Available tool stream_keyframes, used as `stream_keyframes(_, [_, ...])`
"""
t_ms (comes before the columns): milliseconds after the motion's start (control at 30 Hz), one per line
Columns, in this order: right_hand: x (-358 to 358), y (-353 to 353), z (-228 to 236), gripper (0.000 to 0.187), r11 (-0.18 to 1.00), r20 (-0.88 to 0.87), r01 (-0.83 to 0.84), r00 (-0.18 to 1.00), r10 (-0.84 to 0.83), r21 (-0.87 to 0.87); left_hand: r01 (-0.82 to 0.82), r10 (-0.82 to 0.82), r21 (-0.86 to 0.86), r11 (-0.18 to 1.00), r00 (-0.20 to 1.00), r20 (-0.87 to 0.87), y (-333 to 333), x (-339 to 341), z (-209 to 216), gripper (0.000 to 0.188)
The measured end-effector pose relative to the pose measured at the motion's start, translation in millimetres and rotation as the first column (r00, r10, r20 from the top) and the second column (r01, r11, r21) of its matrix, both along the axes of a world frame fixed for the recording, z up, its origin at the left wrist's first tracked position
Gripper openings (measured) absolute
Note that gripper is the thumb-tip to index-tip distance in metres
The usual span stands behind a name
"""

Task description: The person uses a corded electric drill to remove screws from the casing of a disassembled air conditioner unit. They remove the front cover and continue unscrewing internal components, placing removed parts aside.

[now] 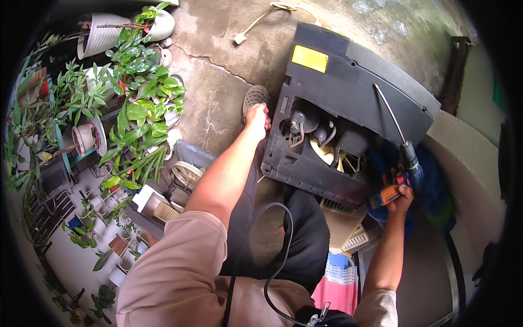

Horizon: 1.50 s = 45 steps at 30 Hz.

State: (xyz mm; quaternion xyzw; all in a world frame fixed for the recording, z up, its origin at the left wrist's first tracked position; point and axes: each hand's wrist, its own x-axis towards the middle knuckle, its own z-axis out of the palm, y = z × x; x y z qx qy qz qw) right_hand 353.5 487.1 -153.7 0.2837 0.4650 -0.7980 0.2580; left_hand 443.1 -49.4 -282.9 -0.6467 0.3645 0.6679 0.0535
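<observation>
My right hand (401, 197) is wrapped around the grip of a cordless drill (412, 163), dark blue with an orange battery end. Its long thin bit (389, 111) points up and left, over the side of a large dark grey appliance (348, 71). That casing lies tilted in front of me, with an opening that shows a rounded metal part with bent pipes (298, 124) and a pale fan (329, 155). My left hand (257, 119) is a closed fist just left of the casing, above my sandal (254, 98); whatever it may hold is hidden.
Leafy potted plants (147, 114) crowd the left side. A power plug on a cord (239, 38) lies on the cracked concrete floor (210, 71). An opened unit with a wheel (187, 173) stands beside my left arm. Blue cloth (430, 201) and a beige grille (340, 220) sit at the right.
</observation>
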Motion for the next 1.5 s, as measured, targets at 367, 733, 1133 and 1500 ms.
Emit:
stream_keyframes(367, [-12, 26, -5, 0.058, 0.997, 0.132, -0.008, 0.991, -0.001, 0.073, 0.877, -0.781, -0.343, 0.338, 0.464, 0.418, -34, 26, -113, 0.014])
stream_keyframes(733, [-2, 35, 9, 0.063, 0.982, 0.205, 0.011, 0.977, -0.051, 0.191, 0.918, -0.78, -0.076, 0.39, 0.373, 0.503, -14, -14, -184, 0.036])
stream_keyframes(1133, [4, 43, 9, 0.067, 0.978, 0.117, 0.014, 0.992, -0.039, 0.207, 0.88, -0.738, -0.181, 0.438, 0.467, 0.487, -14, -4, -247, 0.041])
stream_keyframes(1500, [-4, 24, 4, 0.064, 0.986, 0.151, 0.027, 0.987, -0.052, 0.166, 0.533, -0.53, -0.062, 0.844, 0.846, 0.061, -44, -15, -211, 0.025])
